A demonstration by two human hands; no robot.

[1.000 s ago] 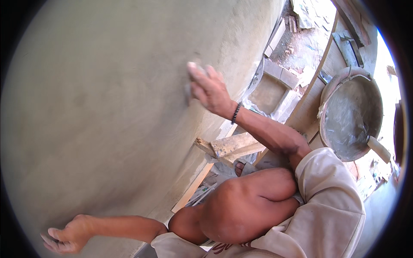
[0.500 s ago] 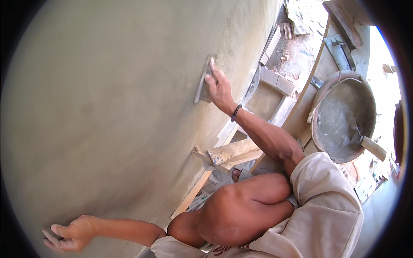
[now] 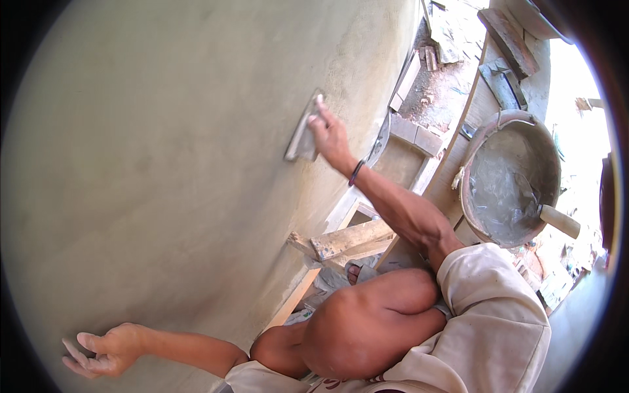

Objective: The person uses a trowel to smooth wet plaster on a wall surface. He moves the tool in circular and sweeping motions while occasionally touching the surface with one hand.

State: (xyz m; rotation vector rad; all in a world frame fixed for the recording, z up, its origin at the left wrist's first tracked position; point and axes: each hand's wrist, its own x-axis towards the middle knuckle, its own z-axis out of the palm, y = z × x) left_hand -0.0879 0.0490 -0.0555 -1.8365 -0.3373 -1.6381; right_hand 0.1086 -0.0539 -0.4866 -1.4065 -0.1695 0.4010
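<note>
My right hand (image 3: 331, 137) grips a flat metal float (image 3: 299, 141) lying against the smoothed grey plaster wall (image 3: 151, 164), in the upper middle of the view. My left hand (image 3: 105, 354), at the lower left, is open beside the wall, its dusty fingers loosely bent and apart with nothing seen in them; whether it touches the wall I cannot tell. My bare knee (image 3: 337, 327) is bent below my right arm.
A round bucket (image 3: 498, 170) of grey mix, with a wooden-handled tool (image 3: 558, 220) in it, stands on a plank platform at the right, near another trowel (image 3: 501, 82) and a wooden block (image 3: 508, 42). Timber pieces (image 3: 347, 239) lie below my right arm; rubble is beyond.
My right hand moved up from where it was a second ago, then slightly back down and left with the float. The bucket and platform appear shifted left in the view. My left hand barely moved.
</note>
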